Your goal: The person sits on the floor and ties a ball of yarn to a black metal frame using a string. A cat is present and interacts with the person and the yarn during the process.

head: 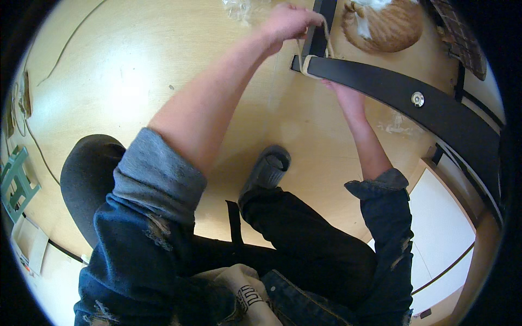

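A pale cord (311, 67) is looped around a black curved beam (367, 75) near its left end. Above the beam, my left hand (290, 22) grips a raised loop of the cord, whose strands run down on either side of a black upright bar (321, 38). My right hand (347, 94) reaches up from below and is at the beam's lower edge, close to the wrapped cord. Its fingers are mostly hidden behind the beam, so its grip does not show. A round metal fastener (417, 99) sits in the beam's face.
An orange and white cat (385, 26) lies curled beyond the beam. Crumpled clear plastic (240, 10) lies on the wooden floor (220, 69). A green plastic stool (18, 183) is at far left, and a white panel (440, 203) at lower right. My slippered foot (271, 165) rests below.
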`<act>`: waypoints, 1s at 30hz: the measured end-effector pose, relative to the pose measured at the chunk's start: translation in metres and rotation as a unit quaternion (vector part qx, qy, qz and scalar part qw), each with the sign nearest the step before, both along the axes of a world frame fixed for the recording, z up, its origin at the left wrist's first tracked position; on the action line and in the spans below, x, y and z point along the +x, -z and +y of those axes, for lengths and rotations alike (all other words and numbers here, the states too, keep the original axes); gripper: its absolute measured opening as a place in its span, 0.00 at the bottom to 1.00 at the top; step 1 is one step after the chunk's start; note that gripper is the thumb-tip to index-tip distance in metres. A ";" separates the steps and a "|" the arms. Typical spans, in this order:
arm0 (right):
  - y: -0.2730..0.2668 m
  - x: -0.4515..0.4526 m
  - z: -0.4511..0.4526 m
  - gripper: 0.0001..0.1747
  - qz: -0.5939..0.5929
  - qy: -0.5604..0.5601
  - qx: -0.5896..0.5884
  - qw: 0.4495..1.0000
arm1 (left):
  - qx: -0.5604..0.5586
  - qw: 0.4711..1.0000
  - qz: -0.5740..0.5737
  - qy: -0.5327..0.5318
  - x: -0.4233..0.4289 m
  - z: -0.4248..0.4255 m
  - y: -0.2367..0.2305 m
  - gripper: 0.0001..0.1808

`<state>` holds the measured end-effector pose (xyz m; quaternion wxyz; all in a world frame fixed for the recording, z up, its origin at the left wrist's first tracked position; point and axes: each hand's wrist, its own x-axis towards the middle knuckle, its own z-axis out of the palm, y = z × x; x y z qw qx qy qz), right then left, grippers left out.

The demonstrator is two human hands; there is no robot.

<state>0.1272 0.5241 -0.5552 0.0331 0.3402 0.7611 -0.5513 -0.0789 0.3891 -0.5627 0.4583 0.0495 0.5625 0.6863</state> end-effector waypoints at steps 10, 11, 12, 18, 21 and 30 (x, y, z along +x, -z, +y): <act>0.001 0.000 -0.001 0.09 0.022 0.023 -0.015 0.999 | -0.220 0.905 0.352 -0.093 0.059 -0.029 0.006 0.21; 0.001 0.000 0.000 0.09 0.034 0.027 -0.032 0.999 | -0.216 0.918 0.319 -0.096 0.065 -0.033 0.008 0.22; 0.003 0.000 0.001 0.09 0.050 0.022 -0.026 0.998 | -0.227 0.935 0.265 -0.067 0.069 -0.039 0.010 0.22; 0.026 -0.017 0.030 0.20 0.009 -0.087 0.075 0.993 | -0.322 0.924 0.206 -0.024 0.086 -0.056 0.011 0.14; 0.037 -0.031 0.043 0.23 0.070 -0.169 0.185 0.966 | -0.272 0.954 0.122 0.019 0.114 -0.060 0.020 0.15; 0.021 -0.067 0.065 0.04 -0.076 -0.156 0.133 0.976 | -0.062 0.854 0.517 0.012 0.067 -0.003 0.034 0.27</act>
